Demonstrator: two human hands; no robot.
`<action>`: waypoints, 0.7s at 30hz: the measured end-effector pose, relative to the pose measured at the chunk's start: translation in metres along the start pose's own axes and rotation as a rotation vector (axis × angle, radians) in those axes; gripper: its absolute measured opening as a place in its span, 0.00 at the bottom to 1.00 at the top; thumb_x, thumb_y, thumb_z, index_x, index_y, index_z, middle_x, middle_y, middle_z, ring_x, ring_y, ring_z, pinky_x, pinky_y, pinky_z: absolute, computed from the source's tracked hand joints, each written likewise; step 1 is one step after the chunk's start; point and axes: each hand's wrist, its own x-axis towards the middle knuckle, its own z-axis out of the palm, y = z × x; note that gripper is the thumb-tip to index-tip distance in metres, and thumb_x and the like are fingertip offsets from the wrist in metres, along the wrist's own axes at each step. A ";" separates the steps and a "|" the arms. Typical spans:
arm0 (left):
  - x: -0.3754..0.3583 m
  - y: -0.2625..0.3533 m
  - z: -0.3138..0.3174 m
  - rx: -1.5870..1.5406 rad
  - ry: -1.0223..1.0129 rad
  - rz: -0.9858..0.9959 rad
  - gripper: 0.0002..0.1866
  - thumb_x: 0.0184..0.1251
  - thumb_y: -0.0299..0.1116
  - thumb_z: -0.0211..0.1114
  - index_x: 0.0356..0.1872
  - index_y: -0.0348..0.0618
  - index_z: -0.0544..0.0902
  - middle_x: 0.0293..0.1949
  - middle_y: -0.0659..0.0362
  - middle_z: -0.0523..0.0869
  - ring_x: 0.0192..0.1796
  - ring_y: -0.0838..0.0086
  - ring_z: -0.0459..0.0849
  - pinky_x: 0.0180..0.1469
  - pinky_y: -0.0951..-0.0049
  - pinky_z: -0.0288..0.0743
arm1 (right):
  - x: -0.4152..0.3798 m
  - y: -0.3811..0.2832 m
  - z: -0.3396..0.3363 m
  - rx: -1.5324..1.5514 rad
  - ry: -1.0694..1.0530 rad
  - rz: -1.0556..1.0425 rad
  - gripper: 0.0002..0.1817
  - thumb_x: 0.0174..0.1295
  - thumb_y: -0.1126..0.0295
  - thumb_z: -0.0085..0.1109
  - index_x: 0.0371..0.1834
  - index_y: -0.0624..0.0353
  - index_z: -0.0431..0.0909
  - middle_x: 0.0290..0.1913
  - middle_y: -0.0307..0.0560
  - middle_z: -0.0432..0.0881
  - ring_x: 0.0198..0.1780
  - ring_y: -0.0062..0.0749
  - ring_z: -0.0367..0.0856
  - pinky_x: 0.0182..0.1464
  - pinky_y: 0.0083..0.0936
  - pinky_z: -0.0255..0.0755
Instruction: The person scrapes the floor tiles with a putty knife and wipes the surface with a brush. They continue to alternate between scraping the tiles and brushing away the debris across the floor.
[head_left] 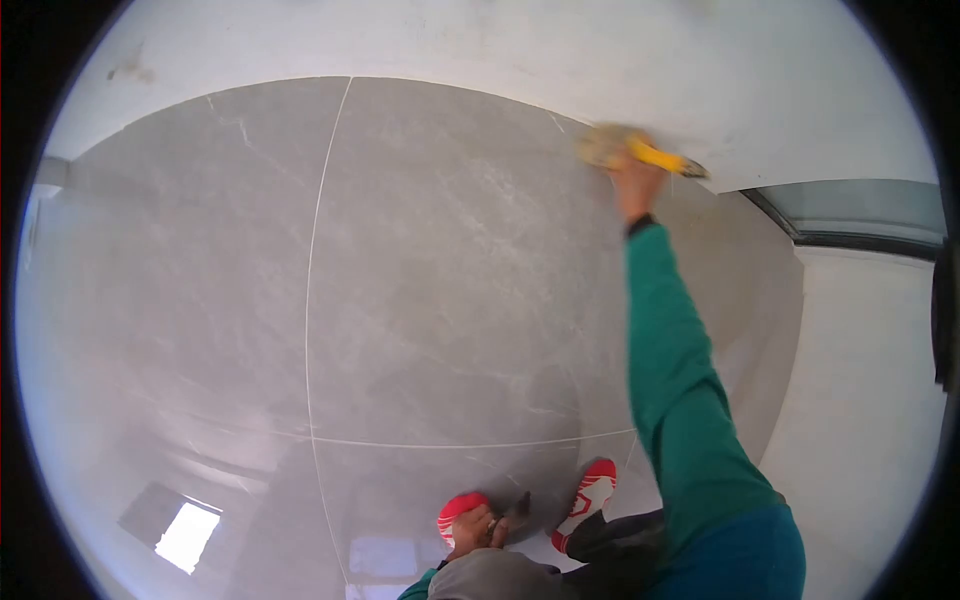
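Observation:
My right hand (637, 185) reaches far forward and is closed round a yellow-handled tool (658, 156), smeared by motion. The handle has a dark end pointing right, and a blurred tan, pad-like part (603, 145) shows at its left. The tool is at the seam where the grey tiled floor (450, 260) meets the white wall (480, 45). Low in the view, my left hand (475, 528) is closed near my left foot, with a slim dark-tipped tool (520, 505) sticking out of it, its kind too small to tell.
My feet, in a red-and-white sock (596, 490) and its partner (462, 504), rest on the tiles. A dark-framed glass panel (865, 215) stands at the right, beside a white surface (865, 370). Bright window light reflects off the floor at lower left.

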 end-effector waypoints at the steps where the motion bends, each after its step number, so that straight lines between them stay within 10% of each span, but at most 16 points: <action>1: -0.003 0.000 -0.001 -0.004 0.000 -0.002 0.12 0.47 0.31 0.64 0.14 0.43 0.70 0.17 0.56 0.68 0.18 0.62 0.70 0.19 0.64 0.63 | 0.009 0.002 -0.049 0.284 0.072 0.242 0.20 0.53 0.73 0.58 0.50 0.63 0.66 0.43 0.48 0.75 0.40 0.33 0.78 0.37 0.32 0.76; 2: -0.004 -0.003 -0.003 0.020 -0.027 0.000 0.12 0.48 0.31 0.64 0.14 0.43 0.70 0.17 0.56 0.68 0.18 0.62 0.71 0.19 0.64 0.63 | 0.030 0.037 -0.095 -0.102 0.040 0.165 0.21 0.53 0.76 0.57 0.50 0.63 0.66 0.44 0.49 0.75 0.40 0.36 0.78 0.37 0.33 0.78; 5: -0.002 -0.003 0.001 0.056 -0.041 -0.013 0.12 0.48 0.31 0.64 0.14 0.43 0.70 0.17 0.57 0.68 0.18 0.63 0.71 0.19 0.65 0.63 | 0.031 -0.046 -0.096 0.076 0.298 0.370 0.21 0.52 0.79 0.56 0.51 0.62 0.65 0.44 0.50 0.75 0.42 0.40 0.78 0.40 0.36 0.79; 8: -0.001 0.000 0.001 0.057 -0.042 -0.043 0.12 0.48 0.32 0.64 0.15 0.43 0.70 0.17 0.57 0.68 0.18 0.63 0.71 0.19 0.65 0.63 | -0.011 -0.116 -0.010 0.648 -0.120 0.228 0.18 0.54 0.77 0.57 0.48 0.60 0.67 0.41 0.49 0.75 0.44 0.37 0.77 0.45 0.36 0.77; 11: -0.001 -0.004 0.002 0.083 -0.066 -0.026 0.12 0.48 0.32 0.64 0.14 0.43 0.70 0.17 0.57 0.68 0.18 0.63 0.70 0.18 0.64 0.62 | -0.075 -0.170 0.129 0.264 -0.592 -0.085 0.13 0.54 0.73 0.57 0.43 0.60 0.71 0.34 0.41 0.76 0.32 0.24 0.77 0.29 0.24 0.76; 15: -0.001 -0.008 0.004 0.081 -0.053 -0.003 0.12 0.47 0.31 0.64 0.14 0.43 0.70 0.16 0.56 0.68 0.17 0.62 0.70 0.18 0.64 0.61 | -0.149 -0.246 0.230 0.491 -0.715 0.071 0.13 0.41 0.63 0.62 0.29 0.56 0.75 0.29 0.53 0.80 0.36 0.48 0.78 0.41 0.38 0.71; 19: -0.001 -0.009 0.004 0.072 -0.029 -0.013 0.12 0.47 0.30 0.64 0.13 0.43 0.70 0.17 0.56 0.68 0.17 0.62 0.70 0.19 0.63 0.61 | -0.105 -0.164 0.181 0.323 -0.575 -0.198 0.17 0.45 0.63 0.62 0.39 0.54 0.76 0.33 0.48 0.80 0.36 0.41 0.79 0.41 0.34 0.73; 21: 0.002 -0.005 0.001 0.100 -0.019 -0.021 0.12 0.47 0.30 0.64 0.13 0.43 0.70 0.16 0.55 0.68 0.17 0.62 0.70 0.19 0.63 0.61 | -0.051 -0.109 0.080 0.365 -0.741 0.306 0.14 0.56 0.67 0.56 0.44 0.60 0.73 0.38 0.42 0.79 0.40 0.28 0.79 0.41 0.27 0.74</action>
